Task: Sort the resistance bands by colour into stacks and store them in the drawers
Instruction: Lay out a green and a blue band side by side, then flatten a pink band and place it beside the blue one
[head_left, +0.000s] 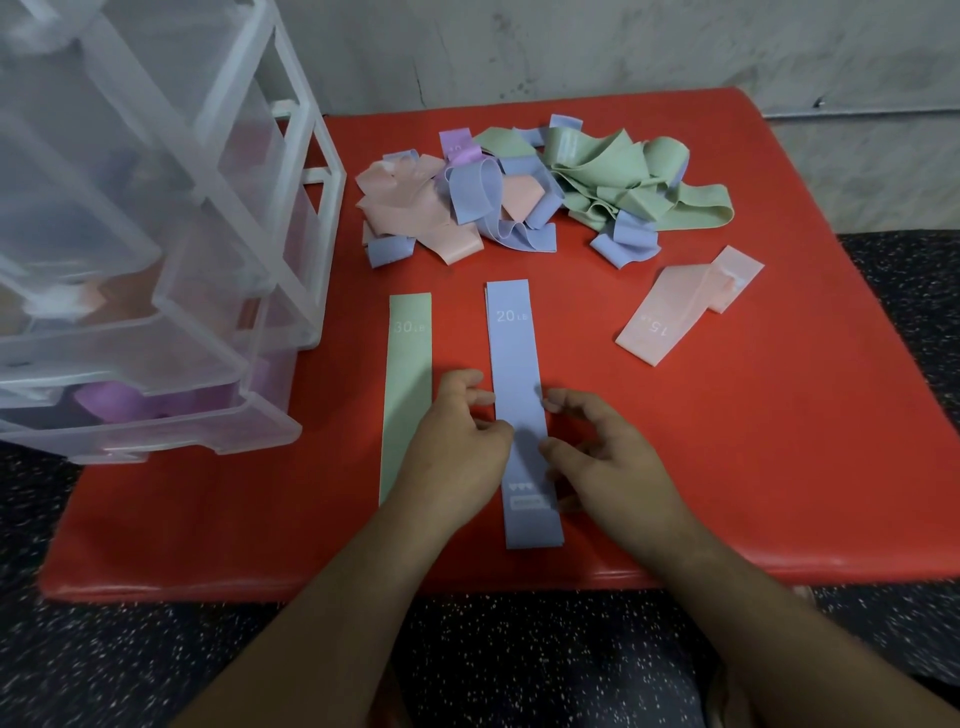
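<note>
A flat blue band (514, 353) marked 20 LB lies lengthwise in the middle of the red table (753, 467). My left hand (457, 452) touches its left edge with curled fingertips, and my right hand (608, 457) touches its right edge the same way. A green band (408, 384) marked 30 LB lies flat just left of my left hand. A pink band (680, 306) marked 15 LB lies at an angle to the right. A mixed heap of pink, blue, purple and green bands (540, 182) sits at the back of the table.
A clear plastic drawer unit (171, 218) stands at the table's left, its drawers pulled out; a purple band (119, 402) shows in the lowest drawer and a pink one (88, 299) in the drawer above. A grey wall runs behind the table, speckled dark floor around it.
</note>
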